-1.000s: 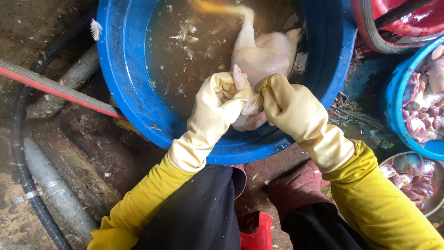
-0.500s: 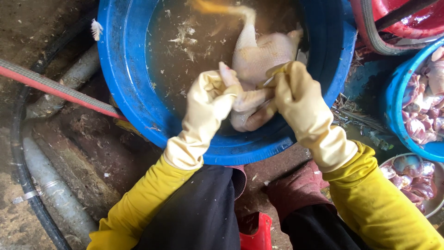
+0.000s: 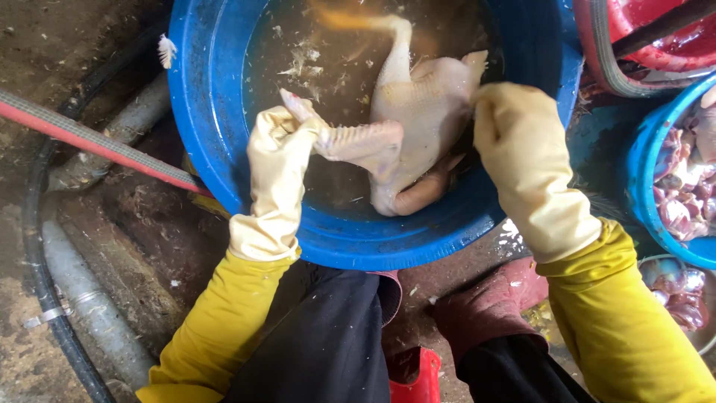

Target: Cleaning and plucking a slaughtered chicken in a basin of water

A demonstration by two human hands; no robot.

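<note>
A plucked pale chicken [image 3: 418, 112] lies in murky water inside a big blue tub [image 3: 216, 172]. Loose feathers float on the water. My left hand [image 3: 280, 160], in a cream rubber glove, grips the tip of one wing and holds it stretched out to the left. My right hand [image 3: 518, 142], gloved the same way, rests on the bird's right side near the tub wall; its fingertips are hidden behind the body. Yellow sleeves cover both forearms.
A red hose [image 3: 89, 142] and grey pipes [image 3: 82, 298] run over the muddy ground at the left. At the right stand a blue basin of raw meat pieces [image 3: 675, 201], a red tub [image 3: 656, 37] and a metal bowl of giblets [image 3: 682, 298]. A red object [image 3: 410, 373] sits between my knees.
My hands were together on the wing near the tub's front. My left hand has pulled the wing out to the left, and my right hand has slid to the bird's right side.
</note>
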